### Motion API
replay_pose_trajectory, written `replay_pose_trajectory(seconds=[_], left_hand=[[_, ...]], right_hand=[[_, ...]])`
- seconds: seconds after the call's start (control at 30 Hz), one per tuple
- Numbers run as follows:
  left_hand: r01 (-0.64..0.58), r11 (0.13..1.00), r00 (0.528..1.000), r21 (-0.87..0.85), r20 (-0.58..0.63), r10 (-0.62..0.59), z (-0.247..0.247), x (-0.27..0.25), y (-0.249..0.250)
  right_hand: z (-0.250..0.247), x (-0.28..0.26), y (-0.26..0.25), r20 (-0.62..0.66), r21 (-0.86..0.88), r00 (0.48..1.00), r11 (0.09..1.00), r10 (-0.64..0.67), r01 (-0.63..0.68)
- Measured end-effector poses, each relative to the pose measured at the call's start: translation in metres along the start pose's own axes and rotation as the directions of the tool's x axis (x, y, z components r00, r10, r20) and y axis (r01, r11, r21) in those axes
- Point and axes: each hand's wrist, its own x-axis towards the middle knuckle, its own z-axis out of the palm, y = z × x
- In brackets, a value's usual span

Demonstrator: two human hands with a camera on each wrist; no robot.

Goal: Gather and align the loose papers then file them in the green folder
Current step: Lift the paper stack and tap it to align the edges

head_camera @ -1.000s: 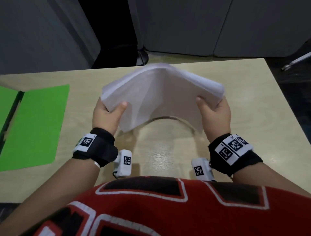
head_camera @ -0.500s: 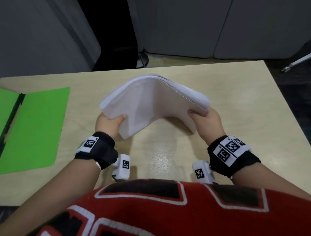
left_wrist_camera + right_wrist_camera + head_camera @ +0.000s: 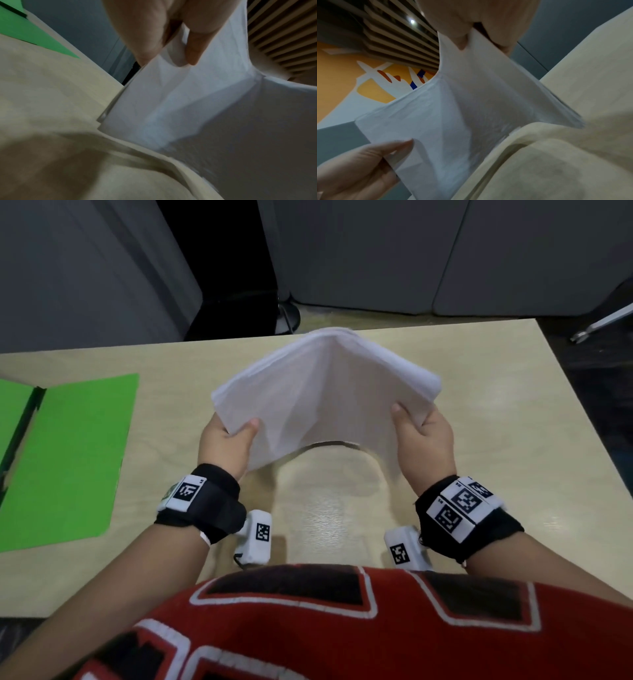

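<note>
A stack of white papers (image 3: 325,392) is held upright and bowed into an arch over the middle of the table, its lower edge just above the wood. My left hand (image 3: 229,440) grips its left side, thumb on the near face. My right hand (image 3: 419,436) grips the right side the same way. From the left wrist camera, the thumb and fingers pinch the papers (image 3: 188,94), and the right wrist camera shows the papers (image 3: 453,108) pinched at the top. The green folder (image 3: 68,460) lies open and flat at the table's left edge, well apart from the stack.
The pale wooden table (image 3: 513,412) has bare surface to the right of the papers and between my arms. Its far edge runs just behind the stack, with grey cabinets and a dark gap beyond. My red shirt fills the bottom of the head view.
The stack dropped toward the table half a second ago and has come back up. Both hands kept their grip throughout.
</note>
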Motion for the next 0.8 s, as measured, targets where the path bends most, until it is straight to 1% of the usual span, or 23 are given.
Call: replay_pose_trajectory(seconds=[0.07, 0.1, 0.13, 0.2, 0.23, 0.27, 0.3, 0.37, 0.4, 0.43, 0.47, 0.5, 0.53, 0.6, 0.67, 0.73, 0.8], left_hand=[[-0.034, 0.999, 0.999, -0.042, 0.004, 0.035, -0.001, -0.003, 0.004], [-0.028, 0.998, 0.999, -0.053, 0.015, 0.028, 0.0, -0.003, 0.002], [0.003, 0.999, 0.999, -0.046, 0.033, -0.002, 0.0, -0.003, -0.002], [0.102, 0.995, 0.992, 0.02, 0.077, -0.103, 0.004, -0.002, -0.008], [0.133, 0.989, 0.986, 0.063, 0.092, -0.139, 0.005, -0.002, -0.011], [0.143, 0.985, 0.983, 0.094, 0.099, -0.153, 0.006, -0.002, -0.012], [0.139, 0.985, 0.984, 0.101, 0.099, -0.149, 0.006, -0.001, -0.011], [0.089, 0.995, 0.992, 0.044, 0.085, -0.093, 0.004, -0.003, -0.004], [0.052, 0.999, 0.996, 0.006, 0.078, -0.052, 0.003, -0.004, 0.0], [0.021, 1.0, 0.997, -0.018, 0.07, -0.02, 0.002, -0.004, 0.0], [0.006, 0.999, 0.997, -0.034, 0.076, -0.004, 0.001, -0.005, 0.001], [0.02, 0.999, 0.995, -0.042, 0.094, -0.016, 0.002, -0.005, 0.0], [0.052, 0.998, 0.991, -0.026, 0.123, -0.048, 0.003, -0.006, -0.004], [0.111, 0.991, 0.979, 0.07, 0.164, -0.122, 0.006, -0.008, -0.009], [0.138, 0.984, 0.981, 0.114, 0.122, -0.152, 0.008, -0.007, -0.012], [0.101, 0.987, 0.992, 0.126, 0.069, -0.11, 0.006, -0.004, -0.005], [-0.004, 0.987, 1.0, 0.162, 0.02, 0.001, 0.0, 0.001, 0.009]], right_hand=[[-0.002, -0.003, -0.006, -0.063, 0.082, 0.994, 0.992, -0.088, 0.093], [-0.003, -0.004, -0.006, -0.056, 0.079, 0.992, 0.99, -0.114, 0.118], [-0.003, -0.003, -0.004, -0.025, 0.052, 0.995, 0.993, -0.102, 0.103], [-0.001, 0.001, 0.002, 0.07, -0.057, 0.997, 0.998, 0.019, -0.015], [0.001, 0.003, 0.005, 0.106, -0.126, 0.992, 0.99, 0.07, -0.057], [0.001, 0.003, 0.005, 0.11, -0.169, 0.991, 0.984, 0.071, -0.051], [0.001, 0.003, 0.004, 0.089, -0.165, 0.995, 0.986, 0.037, -0.021], [-0.002, 0.001, -0.005, 0.013, -0.033, 0.999, 0.999, -0.039, 0.039], [-0.005, 0.001, -0.009, -0.014, 0.042, 0.997, 0.997, -0.071, 0.072], [-0.007, 0.002, -0.011, -0.025, 0.081, 0.995, 0.992, -0.094, 0.096], [-0.007, 0.003, -0.011, -0.015, 0.081, 0.995, 0.991, -0.102, 0.103], [-0.008, 0.005, -0.009, 0.013, 0.041, 0.996, 0.995, -0.087, 0.087], [-0.007, 0.007, -0.005, 0.05, -0.025, 0.997, 0.998, -0.054, 0.055], [-0.004, 0.007, 0.002, 0.11, -0.148, 0.994, 0.989, 0.017, -0.001], [-0.004, 0.006, 0.005, 0.124, -0.171, 0.991, 0.985, 0.047, -0.026], [-0.007, 0.007, 0.003, 0.083, -0.169, 0.994, 0.984, 0.065, -0.051], [-0.012, 0.011, 0.004, -0.006, -0.167, 0.998, 0.984, 0.07, -0.07]])
